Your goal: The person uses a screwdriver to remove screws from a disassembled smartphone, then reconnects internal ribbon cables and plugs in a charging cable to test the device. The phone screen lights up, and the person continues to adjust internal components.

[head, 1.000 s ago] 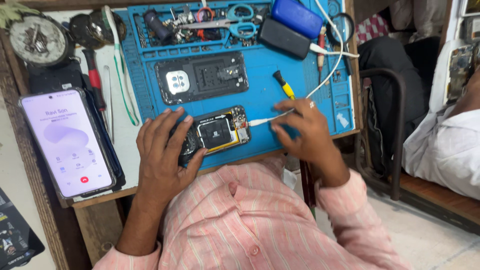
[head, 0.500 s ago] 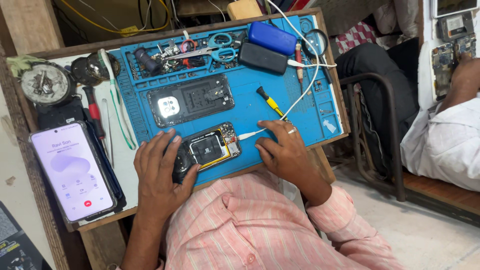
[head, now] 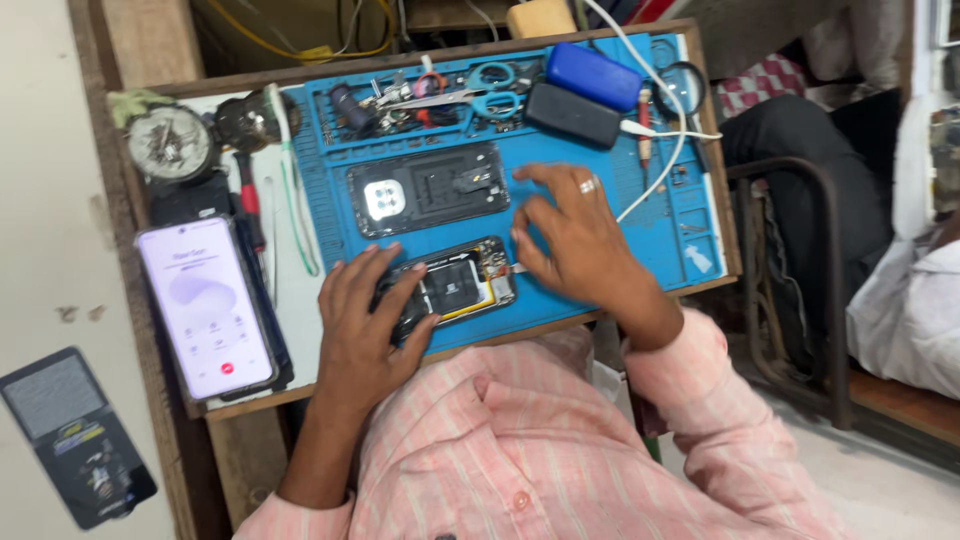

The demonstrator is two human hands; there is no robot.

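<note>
Head view, single entry.

Work surface: a blue repair mat [head: 650, 235] is laid on a wooden bench [head: 240, 440], seen from above.

Item in hand: an opened phone [head: 455, 285], its back removed and its inner parts and a yellow strip exposed, is laid flat at the near edge of the mat. It is pinned at its left end by the left hand [head: 365, 330], whose fingers are spread and curved over the frame; the thumb is pressed at the phone's near side. A loose hold, not a closed fist.

Right hand [head: 575, 240]: held open and flat, palm down, fingers spread on the mat just right of the opened phone; a ring is worn on one finger. The thumb is set near the phone's right end. Whether anything is pinned beneath the palm cannot be told.

Adjacent items: a dark back cover [head: 430, 187] with a pale camera block is laid just beyond the opened phone. Scissors with blue handles [head: 490, 90] lie in the far tray among small tools. A blue case [head: 593, 75] and a black case [head: 572, 113] are laid side by side at the far right. A white cable [head: 668, 150] is run across the right of the mat.

Off the mat, left: a lit phone [head: 205, 305] showing a call screen.

Clothing: a pink striped shirt [head: 560, 450].
</note>
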